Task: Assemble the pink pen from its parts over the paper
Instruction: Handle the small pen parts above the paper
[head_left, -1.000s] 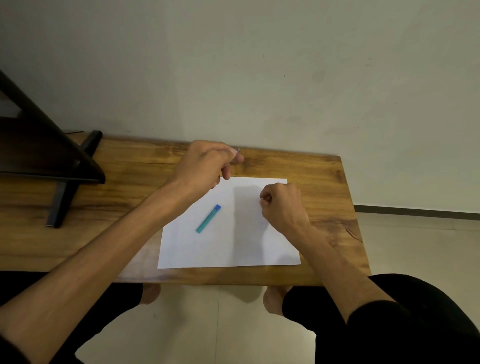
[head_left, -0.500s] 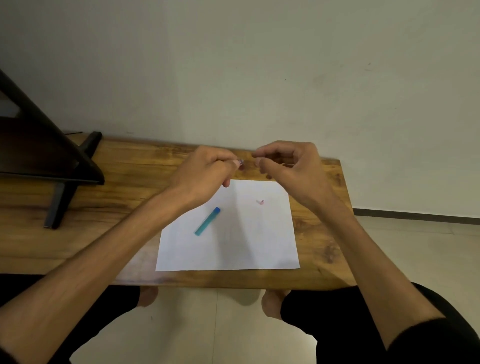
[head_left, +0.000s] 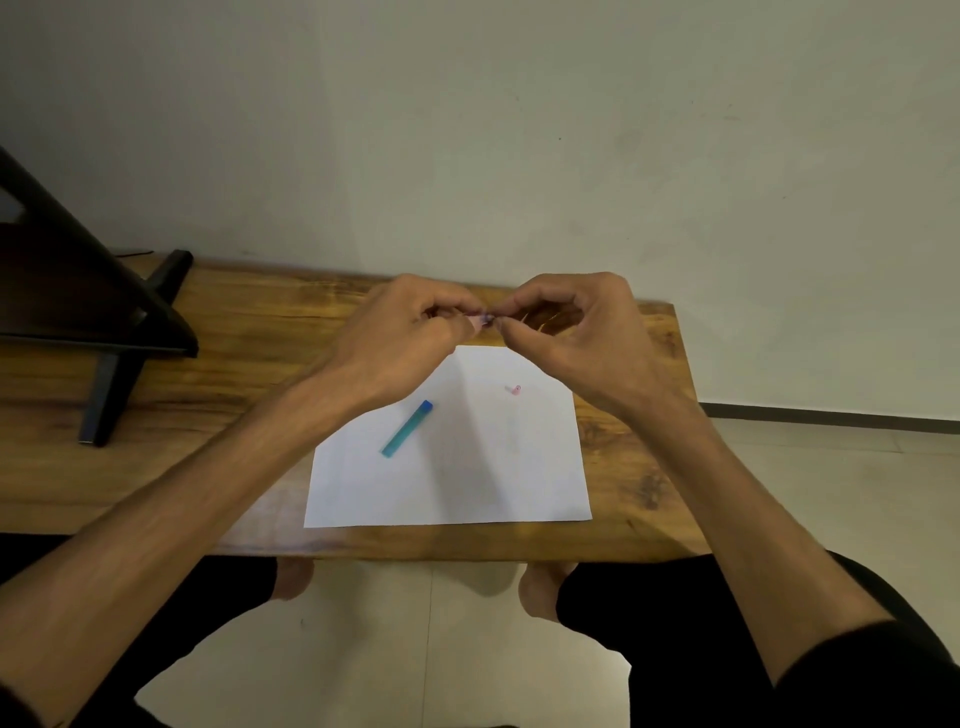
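Joining two small pen parts in the air above the far edge of the paper (head_left: 447, 483), the left hand (head_left: 400, 338) and right hand (head_left: 576, 332) meet fingertip to fingertip, each with thumb and forefinger curled into a pinch. The left pinches a small pinkish-purple pen part (head_left: 484, 318), of which only the end shows between the fingertips; the right pinches something at that same spot, but whether it is a separate piece or the other end of the same one cannot be told. Judgement: the step in hand is mating these pieces, best done by lining them up on one axis, keeping the work over the sheet so a dropped bit lands on white, and pressing or twisting gently, not forcing. On the paper, a tiny pink piece (head_left: 515, 389) lies near the far right corner, well apart from a teal tube with a blue cap (head_left: 408, 428) lying aslant toward the left edge. The sheet sits at the near edge of the wooden bench (head_left: 249, 322). A dark stand (head_left: 104, 322) occupies the bench's left end, cut off by the frame. The pen barrel itself is not identifiable; fingers hide the joint.
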